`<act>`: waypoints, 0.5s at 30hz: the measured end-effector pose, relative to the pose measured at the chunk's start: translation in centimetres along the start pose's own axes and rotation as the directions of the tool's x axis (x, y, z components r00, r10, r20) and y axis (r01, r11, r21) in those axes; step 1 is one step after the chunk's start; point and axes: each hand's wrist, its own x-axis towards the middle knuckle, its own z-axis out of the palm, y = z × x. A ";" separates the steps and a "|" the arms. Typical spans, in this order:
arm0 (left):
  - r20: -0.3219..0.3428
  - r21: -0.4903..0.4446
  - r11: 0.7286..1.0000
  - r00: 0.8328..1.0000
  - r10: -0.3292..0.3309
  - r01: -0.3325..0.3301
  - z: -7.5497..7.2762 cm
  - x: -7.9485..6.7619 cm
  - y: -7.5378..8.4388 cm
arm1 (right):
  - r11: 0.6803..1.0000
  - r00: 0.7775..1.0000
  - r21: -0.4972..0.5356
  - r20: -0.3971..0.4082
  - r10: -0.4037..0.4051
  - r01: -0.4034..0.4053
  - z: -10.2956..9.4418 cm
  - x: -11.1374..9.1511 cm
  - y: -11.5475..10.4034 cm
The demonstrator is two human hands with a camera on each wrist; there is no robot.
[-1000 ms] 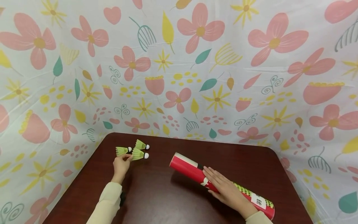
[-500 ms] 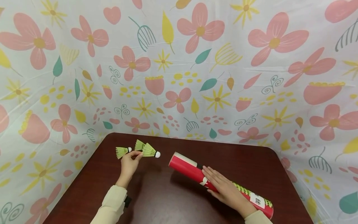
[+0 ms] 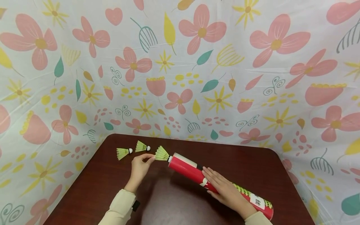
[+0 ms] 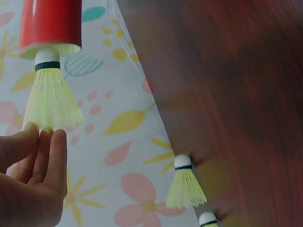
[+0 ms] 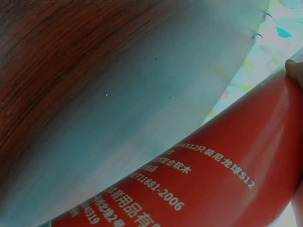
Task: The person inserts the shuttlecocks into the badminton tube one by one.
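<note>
My left hand (image 3: 140,168) pinches a yellow shuttlecock (image 3: 161,154) by its skirt between thumb and fingertips. In the left wrist view the white cork of the shuttlecock (image 4: 52,94) points into the open end of a red tube (image 4: 51,23), right at its rim. My right hand (image 3: 226,191) grips the long red shuttlecock tube (image 3: 184,166) around its middle, fingers across the top and thumb on the near side. The tube slants, its open end toward the left hand. White printed lettering shows on the tube (image 5: 227,156) in the right wrist view.
Two more yellow shuttlecocks lie at the back left of the dark wooden table (image 3: 174,200): one at the left (image 3: 123,152), the other beside it (image 3: 142,146). A flower-patterned cloth (image 3: 180,68) hangs behind and around the table.
My left hand has carried the shuttlecock rightward from beside the other two to the tube's mouth, turning its cork downward to the right. The right hand and tube have hardly moved.
</note>
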 end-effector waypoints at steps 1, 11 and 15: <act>0.000 0.000 1.000 1.000 0.009 -0.009 0.2 -0.1 0.1 | 1.000 1.000 -0.001 0.001 0.002 -0.002 0.0 0.0 0.0; 0.088 -0.061 0.998 0.995 0.039 -0.034 1.9 -0.8 0.7 | 1.000 1.000 0.012 0.006 0.008 -0.008 0.1 0.3 -0.2; 0.147 -0.105 0.994 0.989 0.019 -0.004 2.1 -0.6 1.0 | 1.000 1.000 0.006 0.006 0.003 -0.003 0.1 0.3 -0.1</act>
